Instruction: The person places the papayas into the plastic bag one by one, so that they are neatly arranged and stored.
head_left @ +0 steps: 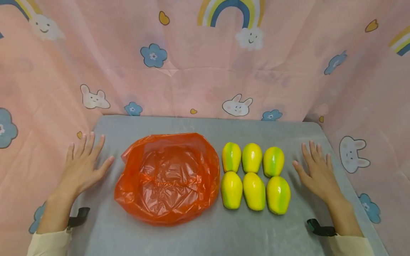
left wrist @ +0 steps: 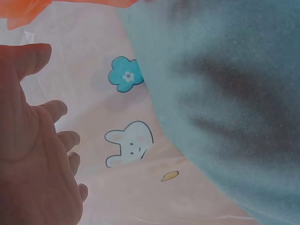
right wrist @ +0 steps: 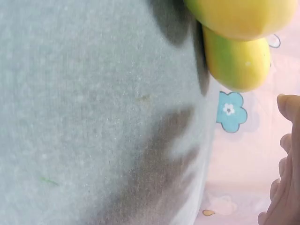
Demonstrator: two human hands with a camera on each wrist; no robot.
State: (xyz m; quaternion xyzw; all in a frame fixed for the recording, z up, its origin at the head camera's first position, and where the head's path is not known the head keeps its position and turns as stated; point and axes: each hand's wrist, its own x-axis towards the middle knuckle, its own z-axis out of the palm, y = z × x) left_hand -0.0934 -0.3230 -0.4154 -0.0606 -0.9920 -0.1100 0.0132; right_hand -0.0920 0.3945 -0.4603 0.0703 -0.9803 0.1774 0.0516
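Note:
A red plastic bag (head_left: 169, 213) sits on the table with its mouth spread wide, facing up. Just right of it, several yellow-green mangoes (head_left: 254, 192) lie in two rows. My left hand (head_left: 81, 170) is left of the bag, fingers spread straight, holding nothing. On the far side of the mangoes is my right hand (head_left: 321, 174), also spread and holding nothing. In the left wrist view the left hand (left wrist: 37, 150) is apart from the bag's edge (left wrist: 28, 14). The right wrist view has two mangoes (right wrist: 239, 61) near the right hand (right wrist: 286, 173), not touched by it.
The grey table (head_left: 198, 238) has rounded back corners. A pink curtain (head_left: 185, 89) printed with rainbows, rabbits and flowers hangs behind it and along both sides. Each wrist wears a dark strap-on camera, the left camera (head_left: 79, 217) and the right camera (head_left: 320, 228).

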